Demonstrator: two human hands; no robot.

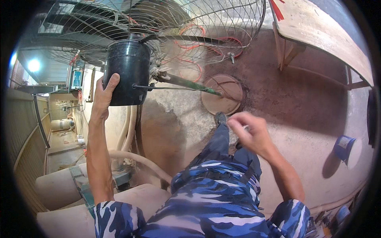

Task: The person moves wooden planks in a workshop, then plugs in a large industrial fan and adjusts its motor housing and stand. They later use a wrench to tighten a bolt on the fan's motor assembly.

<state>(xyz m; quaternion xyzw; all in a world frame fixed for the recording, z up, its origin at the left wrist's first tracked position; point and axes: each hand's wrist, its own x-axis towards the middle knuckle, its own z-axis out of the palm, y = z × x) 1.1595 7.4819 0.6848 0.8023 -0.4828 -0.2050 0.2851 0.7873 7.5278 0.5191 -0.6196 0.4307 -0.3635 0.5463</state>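
A large pedestal fan fills the upper left, with a black cylindrical motor housing [127,75] behind its wire cage [222,23]. My left hand [105,92] is closed on the housing's left side, the thumb lying across its rear part. Under the housing a green pole [194,85] runs down to a round, dusty base [230,81] on the floor. My right hand [252,133] hovers in front of my legs, apart from the fan, its fingers curled. Something small and pale shows at those fingers, too little of it to name.
An orange-red cord [190,45] lies looped on the floor behind the cage. A wooden table [325,31] stands at the upper right, a blue and white bucket [344,148] at the right. Beige bags [59,188] and a pale hose [139,157] are at the lower left.
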